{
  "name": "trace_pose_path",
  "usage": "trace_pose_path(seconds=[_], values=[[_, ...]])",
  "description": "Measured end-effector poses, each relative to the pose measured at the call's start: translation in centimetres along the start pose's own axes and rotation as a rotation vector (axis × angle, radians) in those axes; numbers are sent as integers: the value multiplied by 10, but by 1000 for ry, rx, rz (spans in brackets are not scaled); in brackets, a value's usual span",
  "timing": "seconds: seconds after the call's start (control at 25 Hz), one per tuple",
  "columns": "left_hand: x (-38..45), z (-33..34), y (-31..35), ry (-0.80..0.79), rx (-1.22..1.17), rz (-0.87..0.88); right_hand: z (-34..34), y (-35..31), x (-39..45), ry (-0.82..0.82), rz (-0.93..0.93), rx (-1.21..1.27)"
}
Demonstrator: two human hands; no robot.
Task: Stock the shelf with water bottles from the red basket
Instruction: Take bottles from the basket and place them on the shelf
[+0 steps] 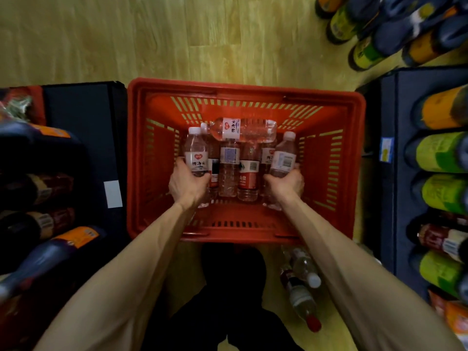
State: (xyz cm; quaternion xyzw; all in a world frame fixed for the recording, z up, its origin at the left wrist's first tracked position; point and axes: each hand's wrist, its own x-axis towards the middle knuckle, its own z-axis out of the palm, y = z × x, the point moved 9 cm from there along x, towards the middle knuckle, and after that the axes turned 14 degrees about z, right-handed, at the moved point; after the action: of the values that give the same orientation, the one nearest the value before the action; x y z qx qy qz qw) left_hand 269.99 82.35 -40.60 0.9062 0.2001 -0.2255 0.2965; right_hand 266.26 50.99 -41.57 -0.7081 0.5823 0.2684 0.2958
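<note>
A red basket stands on the wooden floor in front of me, holding several clear water bottles. My left hand grips a white-capped bottle at the basket's left side. My right hand grips another white-capped bottle at the right side. Both held bottles point away from me, raised above the ones lying flat. One bottle lies crosswise on top at the far end. Others lie lengthwise between my hands.
Dark shelves flank the basket: the left shelf holds dark bottles, the right shelf holds green and orange labelled bottles. A few water bottles lie on the floor by my right forearm. My dark-clothed legs are below the basket.
</note>
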Motion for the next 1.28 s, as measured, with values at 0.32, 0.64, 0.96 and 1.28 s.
trace_pose_path(seconds=[0.32,0.64,0.96,1.28], values=[[-84,-66,100,-52,-216,108,-75,-10,-103,-123,-180,-6],[-164,-180,225,-83,-311,305,-209,-24,-205,-185,-184,337],[-266,-270,321,-68,-362,474,-340,-3,-307,-280,-352,462],[-407,-365,427,-75,-227,754,-489,26,-411,-276,-398,642]])
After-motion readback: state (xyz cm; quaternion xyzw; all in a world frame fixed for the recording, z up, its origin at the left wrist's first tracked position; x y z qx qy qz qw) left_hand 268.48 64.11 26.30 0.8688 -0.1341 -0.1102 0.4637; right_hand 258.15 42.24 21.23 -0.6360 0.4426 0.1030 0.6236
